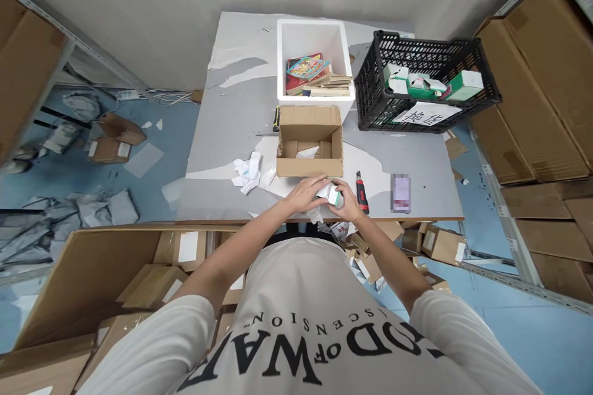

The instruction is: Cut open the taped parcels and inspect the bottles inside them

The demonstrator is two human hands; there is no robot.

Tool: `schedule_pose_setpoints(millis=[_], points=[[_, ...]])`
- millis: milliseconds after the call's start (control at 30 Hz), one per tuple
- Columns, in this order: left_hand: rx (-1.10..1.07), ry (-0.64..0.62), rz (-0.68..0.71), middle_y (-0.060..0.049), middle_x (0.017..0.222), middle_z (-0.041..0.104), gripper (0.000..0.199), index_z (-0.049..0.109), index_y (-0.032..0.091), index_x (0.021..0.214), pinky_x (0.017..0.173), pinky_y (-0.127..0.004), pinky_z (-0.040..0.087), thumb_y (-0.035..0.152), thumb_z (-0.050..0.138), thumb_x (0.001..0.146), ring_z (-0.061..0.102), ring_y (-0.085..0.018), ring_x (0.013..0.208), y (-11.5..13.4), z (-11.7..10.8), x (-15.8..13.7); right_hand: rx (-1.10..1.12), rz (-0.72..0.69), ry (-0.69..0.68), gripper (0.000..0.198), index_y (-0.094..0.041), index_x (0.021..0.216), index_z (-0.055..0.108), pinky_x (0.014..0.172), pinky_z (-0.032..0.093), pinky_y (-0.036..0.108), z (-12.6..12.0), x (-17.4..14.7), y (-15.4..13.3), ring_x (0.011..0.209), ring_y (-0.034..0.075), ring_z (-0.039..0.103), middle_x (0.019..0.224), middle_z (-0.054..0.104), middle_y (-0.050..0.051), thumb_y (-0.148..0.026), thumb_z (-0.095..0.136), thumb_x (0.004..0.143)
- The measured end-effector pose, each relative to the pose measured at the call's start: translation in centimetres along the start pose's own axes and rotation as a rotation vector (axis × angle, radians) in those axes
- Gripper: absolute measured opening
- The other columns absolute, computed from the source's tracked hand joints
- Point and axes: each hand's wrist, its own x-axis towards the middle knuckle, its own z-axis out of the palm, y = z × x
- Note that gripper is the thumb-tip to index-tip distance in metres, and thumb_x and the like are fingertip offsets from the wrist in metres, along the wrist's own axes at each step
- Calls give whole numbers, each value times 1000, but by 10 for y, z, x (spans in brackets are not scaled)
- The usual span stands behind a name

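Near the table's front edge, a small white box with green trim (pixel 330 194) sits between my two hands. My left hand (pixel 306 194) grips its left side, and my right hand (pixel 347 202) is wrapped round its right side. Some clear plastic wrap (pixel 315 215) hangs below the left fingers. Just beyond my hands stands an open cardboard box (pixel 309 166) with a white scrap of paper (pixel 307 152) inside. A red and black utility knife (pixel 362 192) lies to the right of my right hand. Crumpled white paper (pixel 248 173) lies left of the cardboard box.
Behind the cardboard box stands a white foam box (pixel 280 62) holding books. A black plastic crate (pixel 370 108) with white and green boxes is at the back right. A blurred-out phone-like thing (pixel 401 193) lies on the table (pixel 208 142). Cardboard boxes (pixel 152 287) crowd the left front.
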Motion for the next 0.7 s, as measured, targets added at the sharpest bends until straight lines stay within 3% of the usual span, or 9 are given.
schedule_pose_setpoints(millis=[167, 267, 367, 567, 700], points=[[6, -24, 2, -15, 138, 52, 52, 52, 17, 132, 107, -46, 40, 43, 56, 87, 45, -29, 133, 7, -3, 15, -144, -78, -61, 51, -17, 120, 46, 112, 28, 56, -23, -4, -11, 141, 31, 33, 146, 41, 23, -48, 63, 82], [35, -31, -6, -15, 136, 53, 49, 51, 17, 133, 103, -45, 43, 31, 53, 87, 48, -29, 129, 11, -6, 15, -262, -116, -152, 46, -18, 126, 50, 116, 12, 60, -36, -3, -20, 138, 30, 38, 139, 52, 18, -45, 54, 89], [69, -16, 6, -15, 137, 52, 49, 49, 16, 135, 104, -46, 43, 20, 47, 86, 48, -28, 129, 13, -4, 12, -308, -114, -226, 51, -18, 132, 49, 116, 6, 60, -44, 2, -28, 132, 30, 43, 135, 55, 15, -45, 52, 89], [30, 103, 34, -13, 133, 55, 49, 50, 16, 133, 106, -45, 42, 13, 42, 85, 50, -24, 127, 6, 4, 10, -343, -44, -264, 57, -19, 134, 48, 114, 11, 63, -48, 15, -39, 120, 32, 46, 128, 54, 15, -46, 58, 84], [116, 107, -31, -13, 128, 60, 39, 58, 17, 125, 104, -46, 42, 15, 42, 89, 51, -26, 126, 2, 1, 0, -242, -68, -217, 42, -20, 119, 59, 105, 37, 51, -51, 10, -31, 114, 29, 50, 120, 54, 14, -42, 61, 82]])
